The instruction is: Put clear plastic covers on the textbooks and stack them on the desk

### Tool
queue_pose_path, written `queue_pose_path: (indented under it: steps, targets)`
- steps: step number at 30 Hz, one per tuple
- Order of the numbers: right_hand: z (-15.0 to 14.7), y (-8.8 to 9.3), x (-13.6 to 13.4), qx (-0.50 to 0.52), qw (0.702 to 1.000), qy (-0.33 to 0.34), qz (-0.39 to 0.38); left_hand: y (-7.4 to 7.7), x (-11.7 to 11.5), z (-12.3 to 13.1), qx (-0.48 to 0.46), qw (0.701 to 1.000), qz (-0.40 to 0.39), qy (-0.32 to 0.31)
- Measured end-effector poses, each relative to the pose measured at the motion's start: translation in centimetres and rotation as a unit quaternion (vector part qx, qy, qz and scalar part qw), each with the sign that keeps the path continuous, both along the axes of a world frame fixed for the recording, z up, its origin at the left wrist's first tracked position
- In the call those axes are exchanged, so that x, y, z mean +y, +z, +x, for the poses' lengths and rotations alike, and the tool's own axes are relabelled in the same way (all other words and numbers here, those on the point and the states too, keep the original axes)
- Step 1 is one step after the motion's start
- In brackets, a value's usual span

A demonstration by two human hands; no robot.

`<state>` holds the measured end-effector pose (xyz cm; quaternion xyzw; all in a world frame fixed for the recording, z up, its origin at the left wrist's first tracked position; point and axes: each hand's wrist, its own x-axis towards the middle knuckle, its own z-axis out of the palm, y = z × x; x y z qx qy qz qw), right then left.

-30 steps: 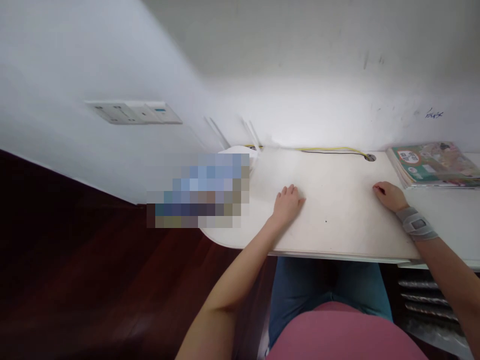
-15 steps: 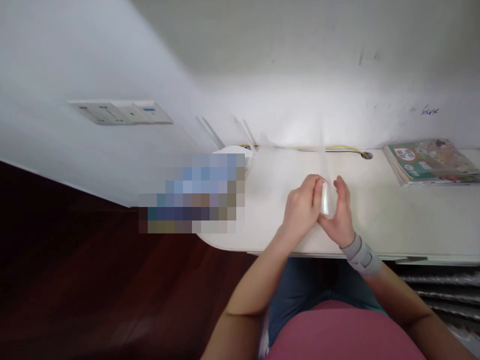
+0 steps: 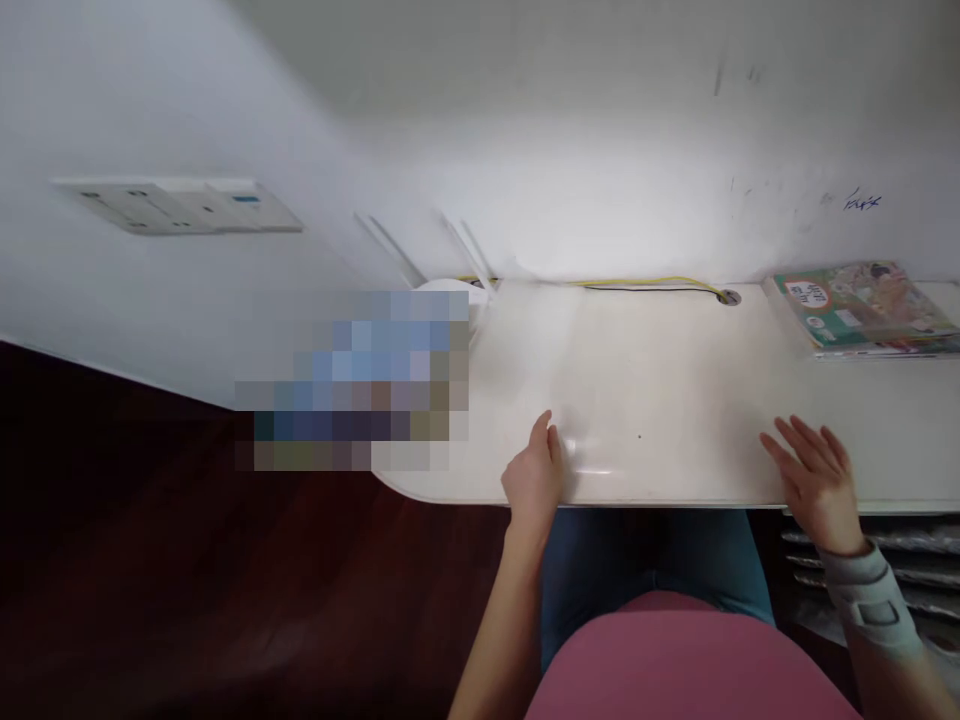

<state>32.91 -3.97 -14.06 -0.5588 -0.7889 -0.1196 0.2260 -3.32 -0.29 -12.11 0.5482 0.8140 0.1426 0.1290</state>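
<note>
My left hand [image 3: 534,470] is at the front edge of the white table top [image 3: 660,400], its fingers pinched on a thin clear plastic film [image 3: 576,452]. The film is hard to see, showing mostly as a glint and a faint vertical edge on the table. My right hand [image 3: 814,480] rests further right at the front edge, open with fingers spread, holding nothing. A grey wrist brace [image 3: 870,600] wraps that wrist.
A stack of magazines [image 3: 862,310] lies at the back right. A yellow cable [image 3: 645,284] runs along the wall into a grommet [image 3: 729,297]. A pixelated patch [image 3: 352,380] hides something at the table's left end. A wall socket panel [image 3: 176,205] is at upper left; dark wooden floor [image 3: 187,560] lies below.
My hands have parted from around the clear plastic piece. The left has moved down-left to the front edge, and the right has moved right and opened. The view has shifted slightly.
</note>
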Motion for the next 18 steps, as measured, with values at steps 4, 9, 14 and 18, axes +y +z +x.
queue_pose_path:
  steps: [4,9,14,18]
  targets:
    - [1.7,-2.5,-0.1,-0.036,0.996,0.048,-0.071,0.1,-0.4,0.4,0.071,0.995,-0.074,-0.017]
    - [3.7,-2.8,0.2,-0.042,0.99,0.083,-0.108,0.2,-0.9,0.6,0.067,0.994,-0.082,-0.035]
    - [4.6,-3.0,0.7,0.089,0.991,0.079,-0.067,1.8,0.2,-2.9,0.097,0.994,0.023,-0.047]
    - [4.8,-3.5,1.4,0.171,0.984,0.028,-0.045,4.6,3.6,-9.6,0.193,0.973,0.122,0.006]
